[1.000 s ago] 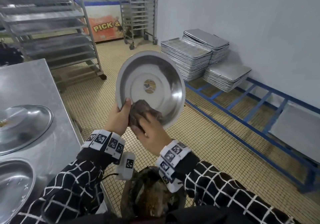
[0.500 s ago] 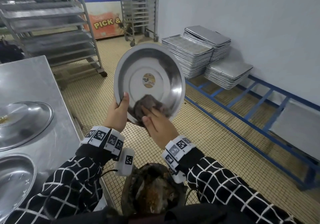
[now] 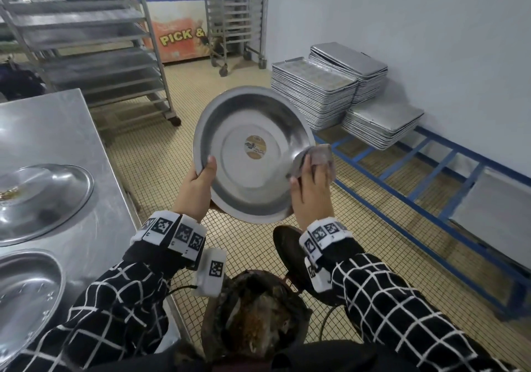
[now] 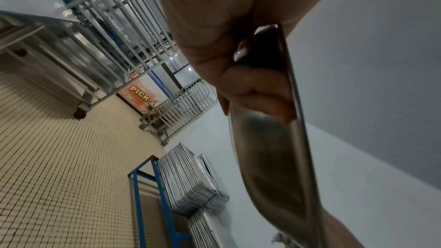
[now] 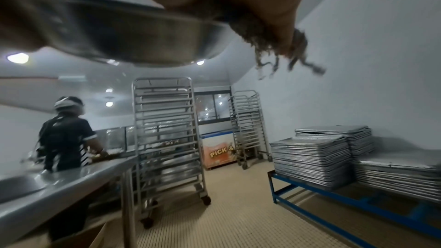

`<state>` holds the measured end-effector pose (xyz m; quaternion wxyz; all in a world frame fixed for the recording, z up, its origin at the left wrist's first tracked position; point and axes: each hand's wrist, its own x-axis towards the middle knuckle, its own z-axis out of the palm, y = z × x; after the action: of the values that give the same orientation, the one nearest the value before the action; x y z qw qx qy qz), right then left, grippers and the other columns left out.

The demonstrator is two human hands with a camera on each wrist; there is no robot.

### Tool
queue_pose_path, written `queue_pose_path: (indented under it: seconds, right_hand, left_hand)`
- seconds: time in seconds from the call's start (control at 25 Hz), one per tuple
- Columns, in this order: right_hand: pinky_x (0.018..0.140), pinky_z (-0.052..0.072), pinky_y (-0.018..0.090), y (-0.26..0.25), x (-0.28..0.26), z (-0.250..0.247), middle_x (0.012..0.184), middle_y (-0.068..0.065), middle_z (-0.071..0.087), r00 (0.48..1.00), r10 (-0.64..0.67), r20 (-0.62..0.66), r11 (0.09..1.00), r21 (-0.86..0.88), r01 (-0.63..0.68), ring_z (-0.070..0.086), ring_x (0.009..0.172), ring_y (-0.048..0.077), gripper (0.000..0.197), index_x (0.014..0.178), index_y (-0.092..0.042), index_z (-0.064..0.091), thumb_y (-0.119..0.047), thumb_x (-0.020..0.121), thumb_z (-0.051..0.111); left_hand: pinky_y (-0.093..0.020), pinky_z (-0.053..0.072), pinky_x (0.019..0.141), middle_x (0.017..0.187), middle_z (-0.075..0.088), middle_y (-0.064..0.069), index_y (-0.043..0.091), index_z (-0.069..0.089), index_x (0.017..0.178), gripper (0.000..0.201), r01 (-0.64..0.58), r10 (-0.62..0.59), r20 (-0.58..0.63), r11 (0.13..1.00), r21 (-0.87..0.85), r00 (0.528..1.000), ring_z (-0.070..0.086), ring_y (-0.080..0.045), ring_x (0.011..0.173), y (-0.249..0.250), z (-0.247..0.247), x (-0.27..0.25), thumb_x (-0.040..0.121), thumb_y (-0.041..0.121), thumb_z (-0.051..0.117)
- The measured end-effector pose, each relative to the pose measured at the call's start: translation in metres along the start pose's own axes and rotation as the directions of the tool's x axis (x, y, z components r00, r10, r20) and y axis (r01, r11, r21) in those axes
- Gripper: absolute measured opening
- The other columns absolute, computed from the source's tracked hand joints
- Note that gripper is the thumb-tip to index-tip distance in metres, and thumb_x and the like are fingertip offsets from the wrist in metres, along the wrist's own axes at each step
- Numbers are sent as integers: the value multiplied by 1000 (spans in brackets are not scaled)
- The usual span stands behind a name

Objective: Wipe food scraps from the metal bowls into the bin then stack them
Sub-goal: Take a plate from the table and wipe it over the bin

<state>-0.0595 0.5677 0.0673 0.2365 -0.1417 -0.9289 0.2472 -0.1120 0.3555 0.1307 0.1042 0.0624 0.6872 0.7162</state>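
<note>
A round metal bowl (image 3: 253, 153) with a round label at its centre is held tilted above the bin (image 3: 255, 322), its inside facing me. My left hand (image 3: 198, 185) grips its left rim, thumb inside; the left wrist view shows fingers (image 4: 257, 90) curled behind the bowl (image 4: 274, 157). My right hand (image 3: 311, 190) holds a grey-brown cloth (image 3: 317, 156) against the bowl's right rim. In the right wrist view the frayed cloth (image 5: 267, 31) hangs beside the bowl (image 5: 124, 31). Two more metal bowls (image 3: 43, 196) (image 3: 26, 291) lie on the steel table (image 3: 66, 130) at left.
The bin below my arms holds brown scraps. Stacks of metal trays (image 3: 316, 95) sit on a blue floor rack (image 3: 431, 176) at right. Wheeled tray racks (image 3: 94, 41) stand behind the table. Another person (image 5: 64, 135) works at the far counter.
My right hand has swept the cloth from the bowl's lower inside up to its right rim. The bowl has tipped a little lower, still in my left hand.
</note>
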Motion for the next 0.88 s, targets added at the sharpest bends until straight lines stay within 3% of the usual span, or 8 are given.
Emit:
queue_pose_path:
  seconds: [0.08, 0.16, 0.32, 0.4, 0.48, 0.64, 0.76, 0.88]
  right_hand:
    - [100, 34, 30, -2, 16, -15, 154, 2, 10, 998, 32, -46, 987, 161, -24, 25, 136, 22, 59, 151, -18, 14, -38, 99, 36]
    - [86, 39, 23, -3, 30, -31, 140, 1, 36, 993, 114, -16, 969, 222, -107, 41, 117, 10, 56, 147, -16, 26, -40, 98, 39]
    - [69, 39, 23, 7, 42, -44, 95, -4, 59, 959, 268, 95, 930, 232, -283, 58, 90, 17, 31, 108, -9, 57, -36, 94, 53]
    - [69, 48, 28, 12, 42, -40, 90, 0, 65, 941, 314, 127, 895, 292, -338, 63, 86, 20, 26, 95, -7, 61, -33, 92, 56]
    - [67, 51, 30, 8, 38, -37, 83, 2, 65, 925, 368, 91, 853, 362, -375, 65, 80, 20, 23, 89, -6, 61, -29, 91, 58]
    - [48, 42, 10, -29, 23, -32, 72, -6, 59, 873, 486, 29, 685, 609, -401, 59, 51, -3, 16, 91, -7, 55, -22, 94, 54]
    - [48, 45, 8, -48, 15, -24, 83, -4, 64, 873, 483, 74, 556, 745, -370, 62, 53, -8, 17, 101, -9, 54, -24, 97, 49]
    - [56, 48, 13, -48, 11, -23, 85, -7, 63, 876, 439, 200, 524, 735, -431, 65, 67, -2, 23, 104, -12, 54, -31, 99, 42]
  left_hand:
    - [-46, 57, 74, 95, 71, -14, 13, 56, 117, 38, 69, -68, 48, 998, -9, 997, 69, -35, 83, -7, -2, -2, 97, 43, 44]
    - [-44, 57, 68, 87, 71, -13, 11, 58, 114, 38, 119, -118, 67, 993, -11, 991, 69, -32, 75, -10, -5, -3, 97, 43, 46]
    - [-33, 53, 52, 80, 71, -10, 8, 58, 116, 40, 183, -180, 110, 983, -26, 978, 68, -27, 66, -12, -17, 2, 93, 41, 53]
    - [-35, 55, 60, 85, 72, -9, 9, 57, 120, 46, 127, -127, 101, 992, 7, 987, 70, -26, 72, -11, -19, 2, 87, 40, 60]
    - [-35, 57, 67, 94, 71, -7, 15, 52, 125, 49, -31, 19, 109, 994, 103, 994, 71, -22, 79, -13, -15, -2, 82, 33, 67]
    - [-34, 59, 69, 104, 67, -4, 19, 46, 125, 46, -117, 108, 100, 989, 88, 989, 70, -20, 89, -20, 8, -17, 85, 17, 68]
    - [-28, 58, 68, 91, 71, 1, 23, 58, 100, 18, -98, 93, 74, 993, 69, 993, 71, -18, 85, -15, 19, -19, 87, 11, 64]
    - [-32, 58, 70, 93, 68, -2, 24, 55, 94, 12, -7, 5, -35, 999, -48, 999, 70, -18, 84, -8, 11, -9, 92, 12, 57]
